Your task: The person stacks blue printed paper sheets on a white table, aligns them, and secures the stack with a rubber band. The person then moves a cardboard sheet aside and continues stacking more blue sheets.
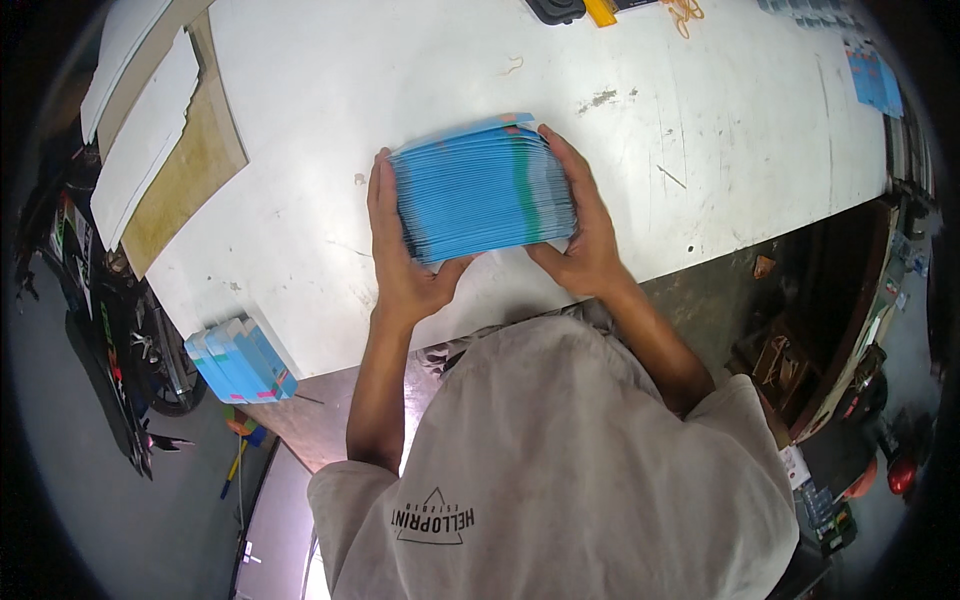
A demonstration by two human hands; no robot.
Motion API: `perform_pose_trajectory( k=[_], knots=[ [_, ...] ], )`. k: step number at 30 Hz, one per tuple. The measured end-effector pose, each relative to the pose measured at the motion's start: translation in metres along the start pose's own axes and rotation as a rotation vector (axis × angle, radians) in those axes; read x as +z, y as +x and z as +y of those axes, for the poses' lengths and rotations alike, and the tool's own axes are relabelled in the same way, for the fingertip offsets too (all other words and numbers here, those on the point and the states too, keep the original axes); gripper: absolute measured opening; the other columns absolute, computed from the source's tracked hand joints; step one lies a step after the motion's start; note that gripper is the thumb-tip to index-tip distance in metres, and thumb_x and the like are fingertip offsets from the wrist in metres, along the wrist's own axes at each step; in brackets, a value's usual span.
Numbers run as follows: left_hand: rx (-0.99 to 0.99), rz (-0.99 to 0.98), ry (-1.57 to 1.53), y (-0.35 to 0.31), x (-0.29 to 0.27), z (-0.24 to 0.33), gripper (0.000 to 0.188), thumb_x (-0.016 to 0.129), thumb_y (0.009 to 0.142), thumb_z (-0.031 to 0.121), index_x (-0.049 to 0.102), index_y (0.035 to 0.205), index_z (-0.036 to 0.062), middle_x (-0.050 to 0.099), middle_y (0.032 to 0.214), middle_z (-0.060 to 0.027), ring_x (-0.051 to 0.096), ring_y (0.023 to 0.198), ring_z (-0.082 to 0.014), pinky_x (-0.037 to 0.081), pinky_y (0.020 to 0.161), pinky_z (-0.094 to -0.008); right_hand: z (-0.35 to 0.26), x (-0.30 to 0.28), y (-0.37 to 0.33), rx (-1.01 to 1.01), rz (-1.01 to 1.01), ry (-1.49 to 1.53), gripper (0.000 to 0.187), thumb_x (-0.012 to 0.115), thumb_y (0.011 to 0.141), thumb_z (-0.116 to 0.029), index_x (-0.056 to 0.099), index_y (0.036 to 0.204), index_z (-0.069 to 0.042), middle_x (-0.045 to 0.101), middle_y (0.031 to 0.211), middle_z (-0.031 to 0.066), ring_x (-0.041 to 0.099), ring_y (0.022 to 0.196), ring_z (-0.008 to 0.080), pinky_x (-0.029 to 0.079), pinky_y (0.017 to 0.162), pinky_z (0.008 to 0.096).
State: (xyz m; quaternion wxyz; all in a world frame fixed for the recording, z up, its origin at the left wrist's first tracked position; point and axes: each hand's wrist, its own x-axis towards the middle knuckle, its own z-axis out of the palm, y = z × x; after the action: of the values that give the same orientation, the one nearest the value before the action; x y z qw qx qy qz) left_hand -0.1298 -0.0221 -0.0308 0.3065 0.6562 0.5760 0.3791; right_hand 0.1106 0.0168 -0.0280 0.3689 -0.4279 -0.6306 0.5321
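Between my two hands is a thick stack of blue folded cards, with a green and grey band down its right part. My left hand grips the stack's left end, fingers along the side and thumb at the near edge. At the right end my right hand clasps it the same way, its thumb on the near edge. The topmost card at the far side sits slightly askew, lifted from the others. The stack is over the white table; whether it rests on the surface I cannot tell.
Blue bundles stand at the table's near left corner. Large sheets of board lie at the far left. A yellow tool and an orange rubber band lie at the far edge. More blue pieces are at the far right.
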Motion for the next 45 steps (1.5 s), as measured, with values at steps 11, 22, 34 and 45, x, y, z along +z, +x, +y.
perform_pose_trajectory(
  k=[11,22,34,45],
  knots=[
    [0.076,-0.132,0.387,0.033,-0.026,0.036,0.107,0.102,0.058,0.034,0.05,0.145,0.0008,0.052,0.142,-0.0239,0.052,0.126,-0.0451,0.044,0.105,-0.0563,-0.041,-0.044,0.046,-0.211,-0.284,-0.721,0.099,0.093,0.059,-0.012,0.049,0.148,-0.006,0.046,0.15,0.0203,0.05,0.134,0.0426,0.044,0.113,0.0507],
    [0.107,-0.364,0.427,0.063,-0.028,0.035,0.077,0.094,0.06,0.021,0.063,0.129,0.006,0.071,0.114,-0.0123,0.07,0.097,-0.0341,0.058,0.083,-0.0447,-0.03,-0.038,0.069,-0.382,-0.439,-0.791,0.083,0.092,0.059,-0.015,0.06,0.135,-0.003,0.062,0.128,0.0141,0.063,0.115,0.0314,0.042,0.11,0.0477],
    [0.019,-0.285,0.56,0.055,-0.004,0.059,0.093,0.084,0.065,0.018,0.046,0.145,-0.0104,0.055,0.129,-0.0256,0.054,0.119,-0.0411,0.041,0.107,-0.0508,-0.054,-0.007,0.062,-0.226,-0.352,-1.043,0.099,0.088,0.06,-0.023,0.048,0.147,0.001,0.054,0.134,0.0177,0.053,0.128,0.0342,0.028,0.12,0.0642],
    [0.114,-0.098,0.676,0.06,0.007,0.058,0.083,0.079,0.061,0.015,0.053,0.138,-0.0054,0.059,0.12,-0.0198,0.055,0.109,-0.0358,0.041,0.098,-0.0482,-0.055,0.0,0.07,-0.264,-0.267,-1.15,0.097,0.088,0.058,-0.026,0.05,0.145,-0.004,0.055,0.135,0.0186,0.052,0.131,0.0351,0.028,0.118,0.0676]
  ],
)
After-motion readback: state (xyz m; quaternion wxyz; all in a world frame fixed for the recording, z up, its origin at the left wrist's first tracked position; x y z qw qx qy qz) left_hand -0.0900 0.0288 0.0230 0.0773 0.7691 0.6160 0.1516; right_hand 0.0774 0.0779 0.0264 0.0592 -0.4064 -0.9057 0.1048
